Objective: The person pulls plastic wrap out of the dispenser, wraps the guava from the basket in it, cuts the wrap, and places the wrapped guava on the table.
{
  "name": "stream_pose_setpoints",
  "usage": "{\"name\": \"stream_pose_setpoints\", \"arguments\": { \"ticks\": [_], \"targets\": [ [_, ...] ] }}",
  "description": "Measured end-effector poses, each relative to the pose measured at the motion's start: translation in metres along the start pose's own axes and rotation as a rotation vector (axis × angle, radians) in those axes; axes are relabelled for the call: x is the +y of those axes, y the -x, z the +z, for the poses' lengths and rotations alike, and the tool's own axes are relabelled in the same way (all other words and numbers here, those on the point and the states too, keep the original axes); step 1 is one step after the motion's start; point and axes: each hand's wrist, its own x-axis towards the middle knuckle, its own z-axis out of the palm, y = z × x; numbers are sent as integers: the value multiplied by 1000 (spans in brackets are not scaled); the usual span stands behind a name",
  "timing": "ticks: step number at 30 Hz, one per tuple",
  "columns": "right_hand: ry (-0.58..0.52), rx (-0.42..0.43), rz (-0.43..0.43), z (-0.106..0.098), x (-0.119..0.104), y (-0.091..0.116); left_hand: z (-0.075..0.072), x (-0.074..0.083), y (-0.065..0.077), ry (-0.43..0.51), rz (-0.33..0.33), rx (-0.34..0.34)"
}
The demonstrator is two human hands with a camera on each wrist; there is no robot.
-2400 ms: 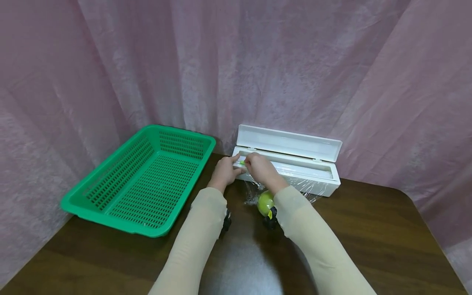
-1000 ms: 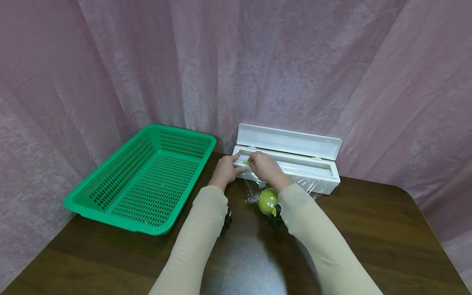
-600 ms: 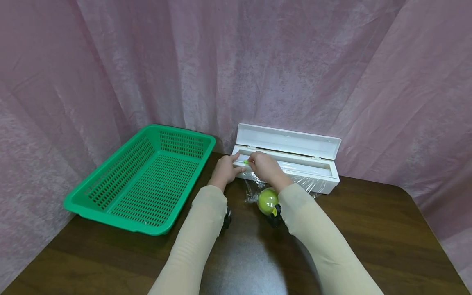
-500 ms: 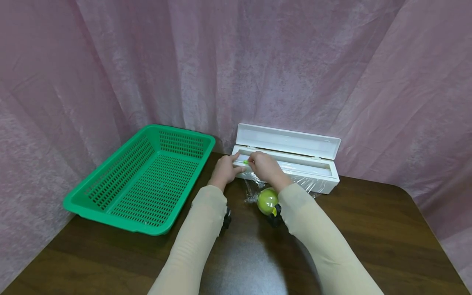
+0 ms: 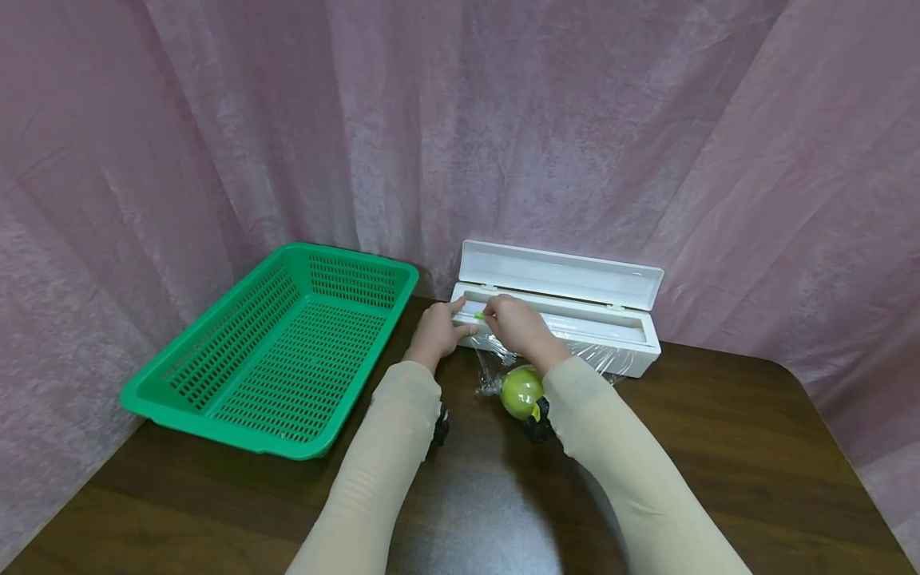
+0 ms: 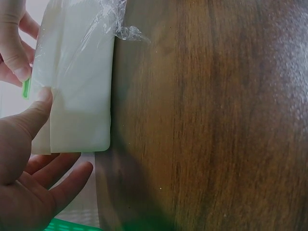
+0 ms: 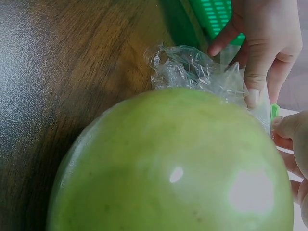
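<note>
A long white cling film dispenser (image 5: 643,363) stands at the back of the table with its lid (image 5: 561,271) raised. My left hand (image 5: 434,331) grips its left end, thumb on the front face and fingers round the end. Between thumb and fingers, my right hand (image 5: 519,326) pinches a small green slider cutter (image 5: 479,316) near the left of the front edge. Cling film (image 5: 491,379) hangs down the front and bunches beside a round green fruit (image 7: 173,163). The fruit looks glossy and sits on the table below my right wrist.
A green perforated plastic basket (image 5: 309,351) stands to the left on the dark wooden table (image 5: 740,447). A pink curtain (image 5: 431,128) hangs right behind the dispenser. Black wrist straps (image 5: 535,423) show beside the fruit.
Over the earlier frames my right hand moves slightly right along the dispenser edge with the slider cutter, then stays nearly still. My left hand keeps its grip on the end.
</note>
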Motion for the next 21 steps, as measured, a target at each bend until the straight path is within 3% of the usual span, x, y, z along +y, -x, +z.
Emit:
{"name": "stream_pose_setpoints", "arguments": {
  "ticks": [21],
  "targets": [
    [2,-33,12,-2,3,1,1,1,0,18,-28,-12]
  ]
}}
